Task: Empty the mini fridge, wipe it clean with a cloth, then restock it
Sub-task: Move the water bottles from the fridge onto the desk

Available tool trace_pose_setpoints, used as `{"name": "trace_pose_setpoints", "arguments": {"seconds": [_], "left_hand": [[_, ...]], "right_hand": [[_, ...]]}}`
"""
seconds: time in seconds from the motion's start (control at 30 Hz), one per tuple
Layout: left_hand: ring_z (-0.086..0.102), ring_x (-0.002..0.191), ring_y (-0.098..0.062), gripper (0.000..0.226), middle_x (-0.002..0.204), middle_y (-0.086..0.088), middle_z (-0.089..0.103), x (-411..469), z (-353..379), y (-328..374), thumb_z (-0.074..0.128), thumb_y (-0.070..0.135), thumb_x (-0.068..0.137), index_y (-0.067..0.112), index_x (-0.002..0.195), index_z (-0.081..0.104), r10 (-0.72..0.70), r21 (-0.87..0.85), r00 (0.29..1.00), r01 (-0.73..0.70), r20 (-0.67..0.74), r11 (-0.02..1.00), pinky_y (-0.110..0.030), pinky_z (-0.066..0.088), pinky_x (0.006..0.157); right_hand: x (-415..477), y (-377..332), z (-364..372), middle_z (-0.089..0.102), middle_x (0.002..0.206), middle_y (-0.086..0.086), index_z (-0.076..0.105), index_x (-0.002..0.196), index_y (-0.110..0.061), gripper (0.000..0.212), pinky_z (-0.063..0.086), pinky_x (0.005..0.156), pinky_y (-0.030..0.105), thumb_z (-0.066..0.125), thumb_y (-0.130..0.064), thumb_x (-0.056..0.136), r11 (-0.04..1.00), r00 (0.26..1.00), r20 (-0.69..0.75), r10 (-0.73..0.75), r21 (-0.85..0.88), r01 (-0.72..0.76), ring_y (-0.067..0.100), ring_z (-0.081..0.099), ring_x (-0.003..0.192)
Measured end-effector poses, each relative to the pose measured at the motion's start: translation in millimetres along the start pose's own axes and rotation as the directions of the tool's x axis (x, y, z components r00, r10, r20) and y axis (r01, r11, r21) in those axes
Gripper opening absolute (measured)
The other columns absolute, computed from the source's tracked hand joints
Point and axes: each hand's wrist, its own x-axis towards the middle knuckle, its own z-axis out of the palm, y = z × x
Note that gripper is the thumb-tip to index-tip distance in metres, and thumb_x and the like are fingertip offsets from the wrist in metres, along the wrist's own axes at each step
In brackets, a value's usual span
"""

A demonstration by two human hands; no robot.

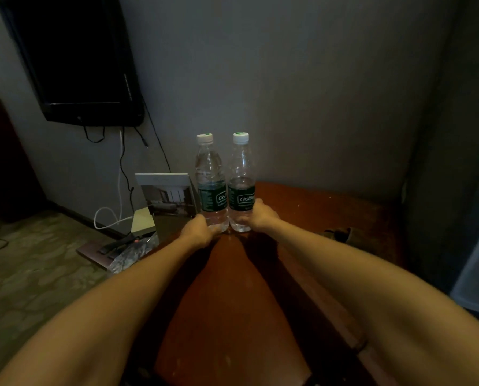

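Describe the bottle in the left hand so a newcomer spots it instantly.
Over the red-brown table against the grey wall, two white-capped, green-labelled water bottles are held upright side by side. The left bottle is the one the left hand grips near its base. Unlike the right bottle, it is next to the propped picture card.

Left hand (198,231) gripping left bottle (211,182), right hand (260,217) gripping right bottle (241,182)
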Motion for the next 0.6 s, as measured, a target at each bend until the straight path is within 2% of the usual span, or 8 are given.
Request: {"name": "trace_pose_setpoints", "arguments": {"seconds": [0.03, 0.1, 0.17, 0.27, 0.33, 0.43, 0.5, 0.6], "left_hand": [[0.062, 0.102, -0.024, 0.039, 0.116, -0.005, 0.062, -7.0, -4.4, 4.0, 0.066, 0.03, 0.089, 0.01, 0.12, 0.054, -0.016, 0.088, 0.998, 0.01, 0.065, 0.996, -0.035, 0.052, 0.087], [0.06, 0.102, -0.023, 0.04, 0.118, -0.008, 0.061, -20.9, -12.8, 15.6, 0.07, 0.025, 0.085, 0.01, 0.119, 0.055, -0.051, 0.254, 0.984, 0.005, 0.173, 0.967, -0.032, 0.051, 0.088], [0.055, 0.109, -0.024, 0.048, 0.122, -0.008, 0.056, -34.8, -20.4, 29.3, 0.072, 0.023, 0.085, 0.006, 0.125, 0.052, -0.076, 0.323, 0.973, 0.001, 0.217, 0.946, -0.031, 0.048, 0.091], [0.05, 0.122, -0.027, 0.058, 0.134, -0.011, 0.051, -58.9, -30.0, 55.8, 0.072, 0.023, 0.085, 0.004, 0.134, 0.047, -0.023, 0.324, 0.965, -0.066, 0.262, 0.944, -0.032, 0.042, 0.099], [0.051, 0.123, -0.027, 0.055, 0.129, -0.008, 0.055, -75.7, -32.0, 76.0, 0.072, 0.021, 0.085, 0.006, 0.133, 0.05, 0.041, 0.299, 0.95, -0.138, 0.31, 0.944, -0.031, 0.042, 0.098], [0.062, 0.105, -0.024, 0.044, 0.114, -0.006, 0.065, -98.2, -25.0, 106.5, 0.075, 0.032, 0.082, 0.008, 0.117, 0.064, 0.132, 0.305, 0.932, -0.24, 0.336, 0.922, -0.033, 0.051, 0.088], [0.064, 0.094, -0.02, 0.039, 0.107, -0.006, 0.067, -117.6, -15.2, 128.5, 0.075, 0.034, 0.082, 0.01, 0.112, 0.067, 0.224, 0.292, 0.913, -0.33, 0.342, 0.898, -0.033, 0.052, 0.082], [0.064, 0.095, -0.02, 0.038, 0.108, -0.007, 0.069, -148.3, 2.0, 158.0, 0.075, 0.032, 0.081, 0.011, 0.111, 0.068, 0.331, 0.25, 0.883, -0.421, 0.331, 0.872, -0.033, 0.051, 0.078]], "right_hand": [[-7.3, -0.6, -5.1, 0.065, 0.108, 0.004, 0.057, 0.11, -0.013, 0.043, 0.053, 0.087, 0.037, 0.071, -0.042, 0.082, 0.995, 0.999, 0.049, 0.018, -0.099, -0.013, 0.022, 0.063, 0.096], [-24.5, -0.1, -15.5, 0.065, 0.106, 0.004, 0.062, 0.102, -0.014, 0.027, 0.053, 0.088, 0.035, 0.069, -0.034, 0.086, 0.979, 0.994, 0.107, 0.036, -0.203, -0.014, 0.022, 0.063, 0.095], [-39.5, 2.2, -24.3, 0.064, 0.117, 0.005, 0.062, 0.114, -0.012, 0.034, 0.051, 0.093, 0.036, 0.071, -0.028, 0.085, 0.966, 0.991, 0.125, 0.048, -0.258, -0.014, 0.024, 0.062, 0.104], [-67.1, 2.8, -42.3, 0.062, 0.125, 0.005, 0.059, 0.124, -0.011, 0.047, 0.051, 0.095, 0.037, 0.075, -0.028, 0.083, 0.949, 0.985, 0.169, 0.029, -0.315, 0.026, 0.024, 0.06, 0.109], [-87.4, 5.2, -61.2, 0.064, 0.122, 0.007, 0.063, 0.121, -0.01, 0.044, 0.052, 0.092, 0.035, 0.076, -0.026, 0.082, 0.947, 0.984, 0.179, 0.01, -0.317, 0.048, 0.023, 0.062, 0.107], [-121.1, 8.7, -93.0, 0.065, 0.122, 0.007, 0.067, 0.118, -0.007, 0.039, 0.049, 0.091, 0.033, 0.075, -0.024, 0.083, 0.959, 0.988, 0.146, -0.041, -0.27, 0.08, 0.022, 0.061, 0.111], [-143.3, 12.9, -110.9, 0.066, 0.121, 0.007, 0.069, 0.115, -0.007, 0.036, 0.05, 0.093, 0.036, 0.075, -0.023, 0.083, 0.971, 0.992, 0.105, -0.071, -0.222, 0.093, 0.021, 0.061, 0.11], [-176.6, 25.1, -133.9, 0.069, 0.113, 0.009, 0.071, 0.11, -0.009, 0.03, 0.049, 0.08, 0.032, 0.075, -0.02, 0.083, 0.975, 0.992, 0.072, -0.102, -0.189, 0.114, 0.016, 0.061, 0.096]]}}
